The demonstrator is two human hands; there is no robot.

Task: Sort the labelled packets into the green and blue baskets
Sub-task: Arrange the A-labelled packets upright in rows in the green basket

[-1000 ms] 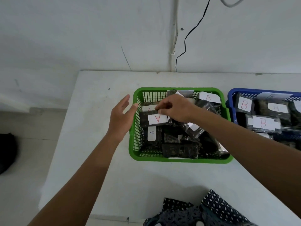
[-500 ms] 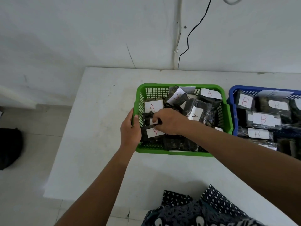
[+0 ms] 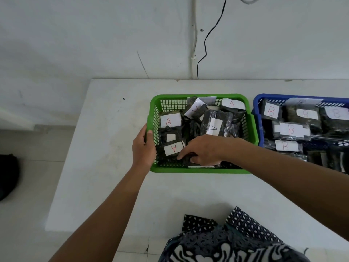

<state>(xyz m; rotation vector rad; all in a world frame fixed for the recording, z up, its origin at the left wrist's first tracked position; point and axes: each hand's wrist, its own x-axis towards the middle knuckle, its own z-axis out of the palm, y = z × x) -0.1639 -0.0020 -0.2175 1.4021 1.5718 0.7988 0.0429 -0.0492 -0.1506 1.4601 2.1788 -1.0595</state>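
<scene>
The left hand (image 3: 143, 148) is clamped on the near left corner of the green basket (image 3: 200, 170), thumb hooked over the rim and the fingers out of sight outside the wall; this reads as a brace, so that the light basket does not slide on the bench (image 3: 113, 182) while the other hand works inside it; the right hand (image 3: 203, 151) reaches across into the near part of the same basket, palm down, fingers curled together onto a dark packet (image 3: 186, 157) lying low against the near wall, thumb tucked under its edge; whether it grips the packet or only presses it flat I cannot tell; just left of its fingertips lies a packet labelled A (image 3: 172, 149), label up, with more A packets (image 3: 170, 121) beyond the knuckles, which suggests they are kept label up so the letter can be checked; well off to the right of the right forearm sits the blue basket (image 3: 256, 118), touching or nearly touching the green one, filled with B packets (image 3: 290, 129); no loose packets show on the bench, so the sorting looks close to finished and the present step seems to be tidying the A pile
</scene>
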